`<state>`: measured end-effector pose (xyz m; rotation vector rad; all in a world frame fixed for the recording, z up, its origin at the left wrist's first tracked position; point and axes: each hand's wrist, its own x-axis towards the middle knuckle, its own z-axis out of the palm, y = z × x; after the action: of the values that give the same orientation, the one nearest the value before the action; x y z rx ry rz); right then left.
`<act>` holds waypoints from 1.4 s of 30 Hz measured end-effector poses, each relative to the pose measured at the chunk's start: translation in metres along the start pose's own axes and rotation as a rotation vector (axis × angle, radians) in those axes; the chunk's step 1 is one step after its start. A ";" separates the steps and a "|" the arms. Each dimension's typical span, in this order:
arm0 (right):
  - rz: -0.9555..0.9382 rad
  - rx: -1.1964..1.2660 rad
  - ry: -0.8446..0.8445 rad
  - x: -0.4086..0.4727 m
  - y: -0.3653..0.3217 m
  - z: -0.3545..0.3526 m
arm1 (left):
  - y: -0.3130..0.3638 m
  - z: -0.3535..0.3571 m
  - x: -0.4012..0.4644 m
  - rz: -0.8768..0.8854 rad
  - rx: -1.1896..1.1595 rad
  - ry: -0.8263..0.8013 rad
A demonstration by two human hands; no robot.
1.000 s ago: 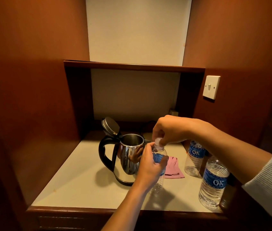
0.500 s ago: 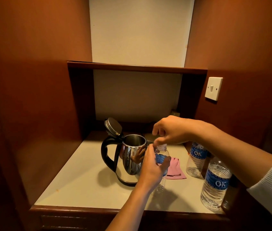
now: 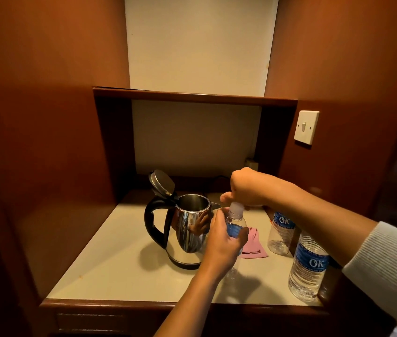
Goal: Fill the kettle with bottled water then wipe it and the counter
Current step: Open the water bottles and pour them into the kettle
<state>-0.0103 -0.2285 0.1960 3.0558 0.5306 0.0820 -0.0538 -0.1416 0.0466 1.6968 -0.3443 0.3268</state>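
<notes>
A steel kettle point(image 3: 187, 234) with a black handle stands on the pale counter point(image 3: 110, 268), its lid tipped open to the back left. Just right of it my left hand point(image 3: 221, 242) grips the body of a clear water bottle point(image 3: 236, 221) with a blue label. My right hand point(image 3: 248, 188) comes from above and pinches the bottle's white cap point(image 3: 237, 208). A pink cloth point(image 3: 253, 246) lies on the counter behind the bottle, partly hidden by my left hand.
Two more "OK" water bottles stand at the right: one point(image 3: 280, 233) further back, one point(image 3: 308, 266) near the front edge. Brown wooden walls close in both sides, with a shelf point(image 3: 192, 96) above. A white switch point(image 3: 306, 127) sits on the right wall.
My right hand has turned on the cap, its fingers shifting round it. The bottle and my left hand stay in place beside the kettle.
</notes>
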 end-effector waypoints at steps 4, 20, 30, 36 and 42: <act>-0.177 0.017 -0.055 -0.017 0.005 -0.020 | -0.001 -0.004 0.002 -0.024 -0.062 -0.005; -0.165 -0.077 -0.075 -0.014 0.003 -0.012 | -0.005 0.000 0.011 -0.024 -0.046 -0.007; 0.019 -0.066 0.125 -0.011 0.006 -0.003 | -0.006 0.003 0.012 0.023 0.020 -0.006; -0.173 0.001 -0.075 -0.022 0.010 -0.015 | -0.010 0.006 0.014 0.003 -0.024 -0.015; -0.065 -0.008 -0.058 -0.022 0.029 -0.020 | -0.010 0.005 0.015 0.002 0.002 0.003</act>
<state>-0.0225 -0.2627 0.2168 3.0195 0.6242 -0.0065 -0.0363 -0.1458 0.0429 1.6975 -0.3434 0.3309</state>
